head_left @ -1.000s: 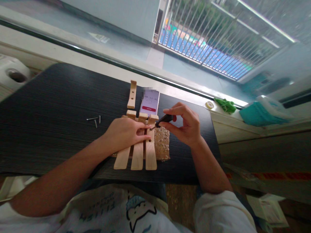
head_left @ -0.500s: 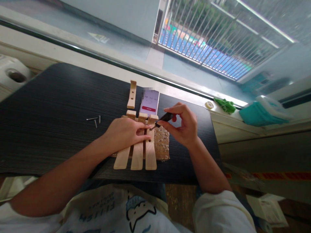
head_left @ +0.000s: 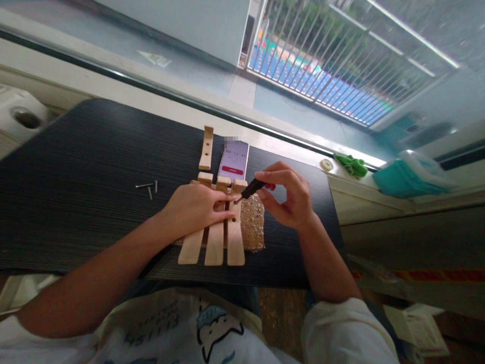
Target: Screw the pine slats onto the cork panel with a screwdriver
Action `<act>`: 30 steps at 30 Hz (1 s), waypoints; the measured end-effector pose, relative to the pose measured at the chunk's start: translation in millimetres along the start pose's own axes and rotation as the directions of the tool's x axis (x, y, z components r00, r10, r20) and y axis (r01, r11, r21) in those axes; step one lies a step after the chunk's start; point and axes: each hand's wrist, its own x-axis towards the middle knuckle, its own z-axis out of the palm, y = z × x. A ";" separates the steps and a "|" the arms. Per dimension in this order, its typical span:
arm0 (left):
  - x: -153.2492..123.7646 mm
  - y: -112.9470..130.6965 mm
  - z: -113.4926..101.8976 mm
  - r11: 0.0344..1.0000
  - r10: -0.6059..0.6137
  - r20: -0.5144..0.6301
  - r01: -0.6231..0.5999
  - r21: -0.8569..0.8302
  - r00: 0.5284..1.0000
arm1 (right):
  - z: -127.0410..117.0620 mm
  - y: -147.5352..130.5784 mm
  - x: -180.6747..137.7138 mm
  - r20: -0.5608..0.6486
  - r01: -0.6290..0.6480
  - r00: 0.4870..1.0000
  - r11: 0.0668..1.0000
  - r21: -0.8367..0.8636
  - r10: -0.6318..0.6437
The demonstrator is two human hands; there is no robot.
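Three pale wooden hooks [head_left: 235, 241] lie side by side on a brown bubble-wrapped slab [head_left: 253, 222]. My left hand [head_left: 191, 207] rests flat across them, fingers stretched out and slightly apart, two of them reaching the rightmost hook. Between the fingertips of my right hand [head_left: 288, 194] is the end of a black-handled screwdriver [head_left: 251, 189]. It slants down to the left, its tip at the upper hole of the rightmost hook. Whether a screw sits in that hole is too small to tell. The lower hole is visible.
Another wooden hook [head_left: 206, 149] lies farther back, beside a phone [head_left: 234, 161] showing a timer. Several screws [head_left: 149, 189] lie on the black table [head_left: 94, 167] at left. A tape roll [head_left: 326, 164], a green cloth [head_left: 351, 165] and a teal box [head_left: 407, 177] sit at right.
My right thumb has come away from the front of the screwdriver, and the fingers now pinch it nearer its back end. The left hand and wooden hooks have stayed in place.
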 end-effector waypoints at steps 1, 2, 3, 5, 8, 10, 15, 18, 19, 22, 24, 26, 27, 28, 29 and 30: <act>0.1 0.1 0.3 1.000 -0.002 0.006 0.002 0.000 1.000 | -2.1 -0.1 0.5 0.025 0.001 1.000 1.000 0.006 -0.001; 0.1 0.2 0.5 1.000 0.000 0.009 0.000 -0.003 1.000 | -3.8 -0.1 0.8 0.045 -0.003 0.999 1.000 0.015 0.003; 0.2 0.3 0.6 1.000 -0.009 0.006 0.009 -0.003 1.000 | -5.2 -0.1 0.8 0.060 -0.011 0.998 0.999 0.030 0.009; 0.2 0.5 0.5 1.000 -0.009 0.006 0.009 -0.005 1.000 | -6.5 -0.1 0.0 0.083 -0.048 0.996 0.996 0.081 0.041; 0.2 0.4 -0.2 1.000 -0.007 0.009 0.007 -0.006 1.000 | -5.7 -0.3 -3.2 0.119 -0.129 0.987 0.973 0.189 0.107; 0.1 0.2 -0.7 1.000 -0.009 0.011 0.009 -0.002 1.000 | -4.4 -0.7 -5.7 0.138 -0.176 0.979 0.959 0.223 0.148; -0.1 0.6 -1.4 1.000 -0.012 0.010 0.012 0.011 1.000 | -5.1 -3.1 -6.2 0.157 -0.232 0.965 0.961 0.152 0.208; -0.2 1.2 -1.9 1.000 -0.011 0.016 0.011 0.011 1.000 | -7.9 -4.1 -2.4 0.163 -0.195 0.971 0.976 0.100 0.177; -0.3 1.3 -2.2 1.000 -0.010 0.018 0.010 0.010 1.000 | -8.7 -4.2 -1.2 0.164 -0.177 0.973 0.980 0.089 0.161; -0.7 1.4 -3.1 1.000 -0.011 0.023 0.011 0.006 1.000 | -10.3 -4.4 0.8 0.159 -0.161 0.976 0.983 0.089 0.146; -0.9 1.3 -3.4 1.000 -0.017 0.029 0.016 0.006 0.999 | -10.6 -4.6 0.7 0.150 -0.184 0.974 0.980 0.081 0.170; -0.8 1.4 -3.2 1.000 -0.018 0.026 0.017 0.005 1.000 | -10.5 -4.7 0.0 0.136 -0.201 0.972 0.977 0.071 0.190; -0.6 1.5 -2.9 1.000 -0.017 0.021 0.016 0.004 1.000 | -10.3 -4.7 -0.3 0.128 -0.206 0.972 0.976 0.069 0.196; -0.4 1.7 -2.6 1.000 -0.015 0.016 0.015 0.002 1.000 | -10.1 -4.6 -0.6 0.121 -0.209 0.972 0.975 0.070 0.200; -0.1 1.8 -2.3 1.000 -0.014 0.011 0.014 0.000 1.000 | -9.8 -4.4 -0.9 0.116 -0.212 0.972 0.975 0.072 0.203; 0.2 1.9 -2.1 1.000 -0.013 0.009 0.013 -0.001 1.000 | -9.4 -4.2 -1.0 0.113 -0.213 0.972 0.974 0.075 0.204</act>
